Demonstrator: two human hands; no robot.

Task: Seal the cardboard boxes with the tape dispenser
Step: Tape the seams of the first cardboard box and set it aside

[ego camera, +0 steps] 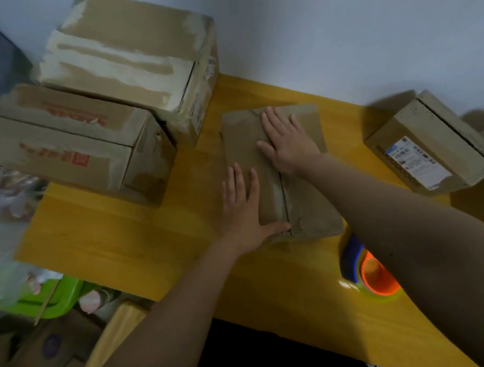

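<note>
From my head camera, the box (281, 176) I am working on lies flat in the middle of the yellow table (140, 240), its two top flaps meeting along a seam that runs toward me. My left hand (244, 209) lies flat on the near left part of the box, fingers straight and spread, thumb stretched along the near edge; it grips nothing. My right hand (288, 140) presses flat on the far part of the top, fingers straight, also gripping nothing. The tape dispenser (367, 269), blue with an orange core, sits on the table just beside the box's near right corner, partly hidden under my right forearm. Two larger boxes (122, 61) stand stacked at the far left, and a labelled box (429, 144) stands well apart at the right.
</note>
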